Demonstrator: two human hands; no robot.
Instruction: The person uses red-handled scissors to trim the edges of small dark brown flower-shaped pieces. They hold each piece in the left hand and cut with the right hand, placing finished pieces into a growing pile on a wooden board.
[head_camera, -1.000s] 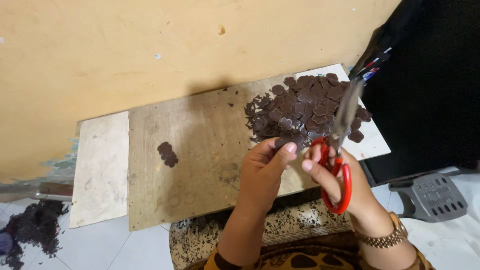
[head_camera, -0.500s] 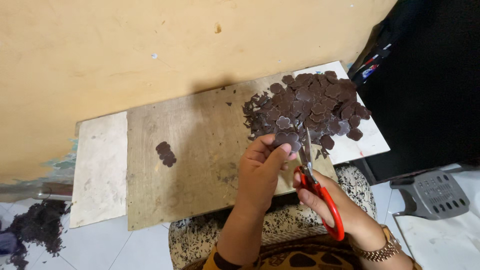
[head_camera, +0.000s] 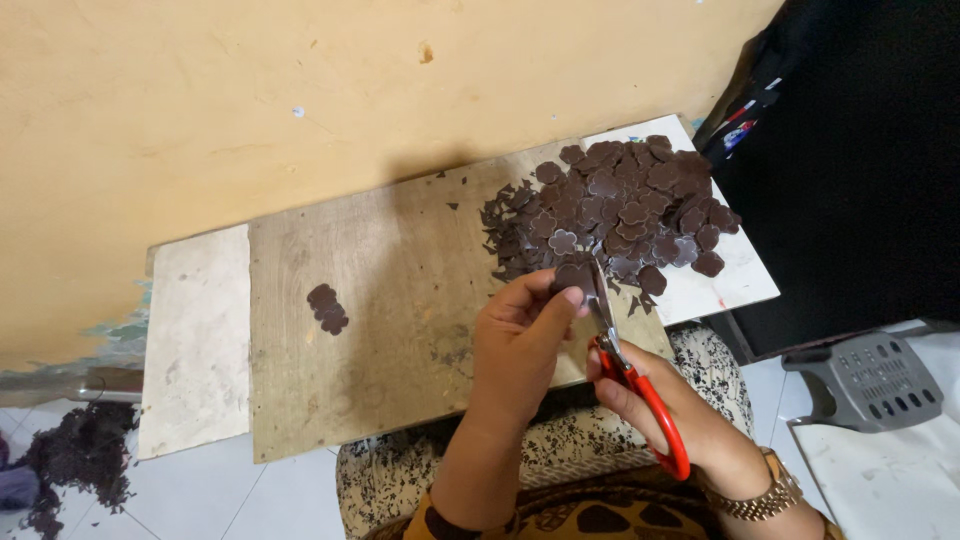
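Left hand (head_camera: 520, 335) fingers pinched on small brown flower-shaped piece (head_camera: 574, 276) above wooden worktop (head_camera: 380, 300). Right hand (head_camera: 660, 400) fingers clamped through red-handled scissors (head_camera: 625, 365), blades at piece. Heap of brown cutouts (head_camera: 620, 205) just beyond; small stack (head_camera: 327, 308) apart, left.

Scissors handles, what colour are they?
Red, seen best in the head view: the metal scissors' plastic handles in the right hand.

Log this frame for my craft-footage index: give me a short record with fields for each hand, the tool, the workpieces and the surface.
left hand: pinches a dark brown flower-shaped piece
right hand: holds red-handled scissors, blades at that piece
pile: many like dark brown pieces heaped at the board's far right
small stack: a few pieces left of the hands
surface: wooden board
floor: dark scraps at left
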